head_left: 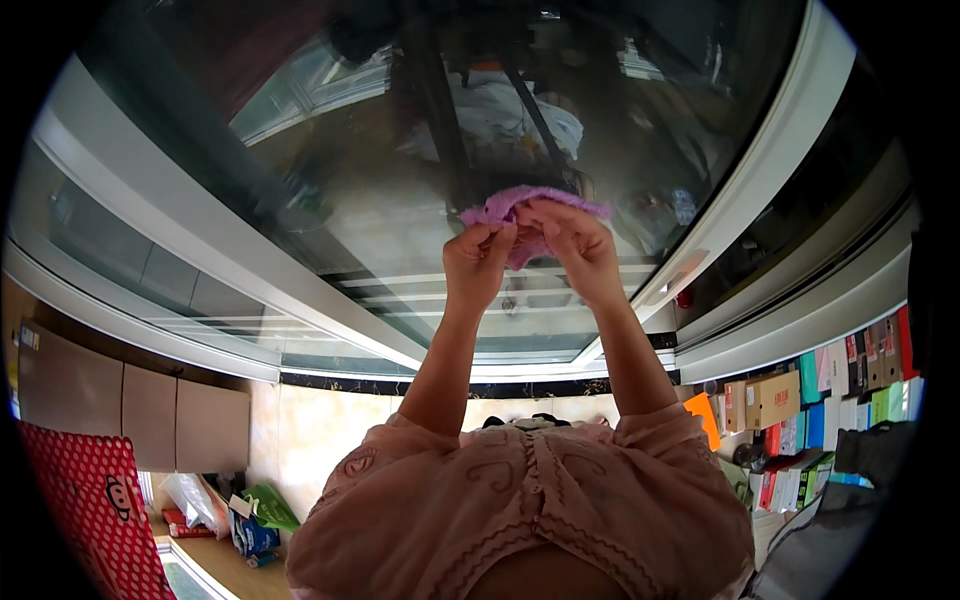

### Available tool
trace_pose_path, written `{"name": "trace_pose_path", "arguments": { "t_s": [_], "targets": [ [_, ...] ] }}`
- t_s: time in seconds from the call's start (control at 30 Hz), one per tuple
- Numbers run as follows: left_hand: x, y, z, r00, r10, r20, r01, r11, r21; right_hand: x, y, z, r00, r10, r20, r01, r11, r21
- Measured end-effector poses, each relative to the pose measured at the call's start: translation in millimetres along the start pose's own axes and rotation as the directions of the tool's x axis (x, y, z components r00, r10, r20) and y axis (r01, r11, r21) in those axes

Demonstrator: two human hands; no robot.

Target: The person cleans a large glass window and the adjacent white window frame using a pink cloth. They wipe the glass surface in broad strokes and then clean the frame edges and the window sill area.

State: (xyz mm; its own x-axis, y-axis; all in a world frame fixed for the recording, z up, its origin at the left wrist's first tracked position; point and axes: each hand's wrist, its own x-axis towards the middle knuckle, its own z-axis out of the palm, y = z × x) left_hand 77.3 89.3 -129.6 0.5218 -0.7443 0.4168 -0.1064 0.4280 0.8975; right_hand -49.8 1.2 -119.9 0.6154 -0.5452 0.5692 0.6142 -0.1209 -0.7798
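Both hands pinched shut on a small purple cloth [530, 215], left hand [478, 262] on its lower left part, right hand [578, 252] just beside on the right, knuckles nearly touching. Cloth bunched up between the fingers and held up against the window glass [330, 190], arms stretched high, elbows well above the pink blouse [520, 500].

Looks like a fuzzy microfibre type rag, so: feather light, totally floppy, zero stiffness. Nothing to break. Not slippery either, the nap probably grabs skin fine, though it would slide easily over smooth glass. Folds wherever pinched, so no real "right" spot to grab. Best bet probably a wad in the middle for a flat pad, or the top edge with both hands as now, for spreading it out. Loose corner sticking out at the upper right, hanging free of the fingers.

Can't tell if damp or dry from here. Wet would mean a bit heavier and clingier on the pane.

Around: white window frame [760, 180] curving off to the right, coloured boxes [830, 400] stacked lower right, red spotted bag [95, 500] lower left, wooden cabinets [130, 410] along the wall.
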Motion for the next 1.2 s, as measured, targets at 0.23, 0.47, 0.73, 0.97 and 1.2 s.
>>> {"name": "trace_pose_path", "arguments": {
  "t_s": [0.23, 0.47, 0.73, 0.97, 1.2],
  "targets": [
    [-18.8, -42.9, -23.3, 1.0, 0.006, 0.029, -0.014, 0.96, 0.281, -29.3, 35.0, -5.2, 0.995, 0.099, 0.01, -0.099, 0.995, -0.012],
    [38.1, 81.1, -4.2, 0.926, 0.365, -0.092, -0.369, 0.929, -0.024, 63.8, -52.4, 55.5, 0.964, -0.227, 0.136, 0.225, 0.974, 0.025],
    [49.8, 81.2, -13.3, 0.943, 0.311, -0.118, -0.321, 0.944, -0.078, 79.9, -47.8, 52.4, 0.955, -0.215, 0.207, 0.195, 0.975, 0.11],
    [29.8, 49.7, -35.3, 0.961, 0.226, -0.161, -0.237, 0.97, -0.048, 61.2, -21.5, 55.5, 0.983, -0.089, 0.162, 0.074, 0.993, 0.094],
    [4.2, 17.4, -56.3, 0.975, 0.117, -0.191, -0.134, 0.988, -0.077, 36.1, 18.9, 60.7, 0.986, 0.029, 0.165, -0.042, 0.996, 0.079]
  ]
}}
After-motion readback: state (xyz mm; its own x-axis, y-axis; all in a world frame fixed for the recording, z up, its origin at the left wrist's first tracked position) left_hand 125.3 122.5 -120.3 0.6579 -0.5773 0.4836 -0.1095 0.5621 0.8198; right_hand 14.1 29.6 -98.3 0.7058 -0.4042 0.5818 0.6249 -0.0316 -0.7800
